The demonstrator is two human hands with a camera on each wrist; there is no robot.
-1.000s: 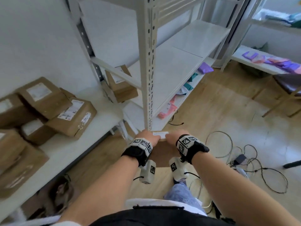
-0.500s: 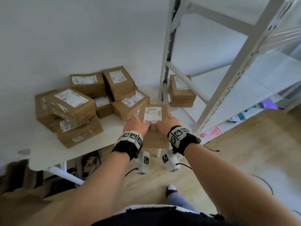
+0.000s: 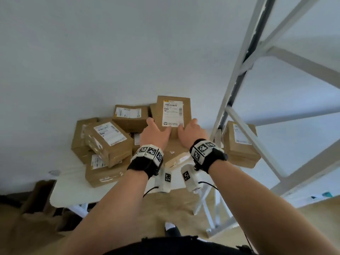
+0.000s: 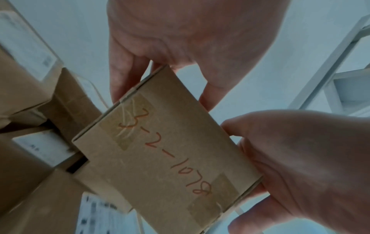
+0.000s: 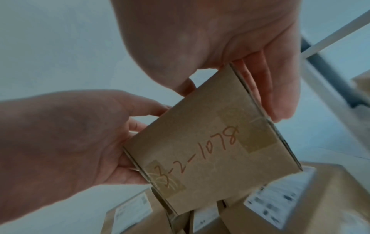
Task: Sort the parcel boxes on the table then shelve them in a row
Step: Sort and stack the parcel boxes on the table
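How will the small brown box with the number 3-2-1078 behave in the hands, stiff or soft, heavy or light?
The small box probably stays stiff: its corrugated edges look straight and its faces flat. It seems light, since the left hand and right hand hold it up by the sides only. The taped cardboard looks matte, so the grip likely will not slip.

Each bare forearm carries a black wrist strap (image 3: 145, 164) with white fiducial-marker blocks (image 3: 202, 149) and a cabled white camera module (image 3: 189, 179).
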